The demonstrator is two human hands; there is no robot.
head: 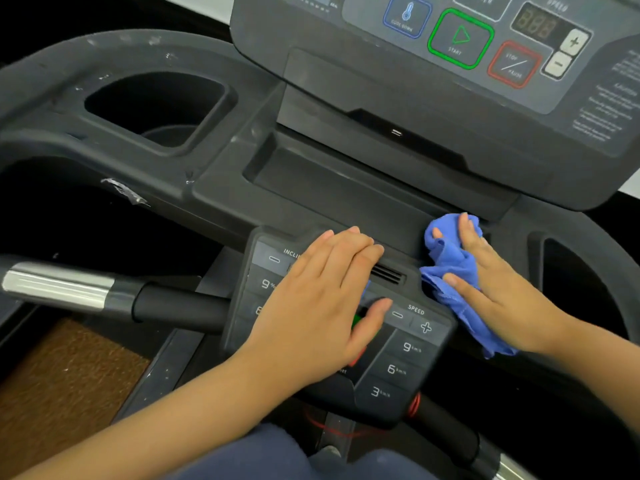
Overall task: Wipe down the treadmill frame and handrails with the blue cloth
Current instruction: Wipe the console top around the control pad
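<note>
Dark plastic treadmill frame (214, 188), scuffed and dusty: I am wiping just right of the keypad (408, 358).
My right hand (498, 282) lies flat with its fingers straight and spread, pressing the bunched blue cloth (446, 254) onto the frame ledge at the keypad's right edge. My left hand (322, 299) rests flat and relaxed on the keypad, gripping nothing. Judgement: spread the cloth flatter, keep palm pressure even, sweep away from the keypad, and lift the left hand clear of the buttons. The handrail (59, 285) left of the keypad is yet to do.
</note>
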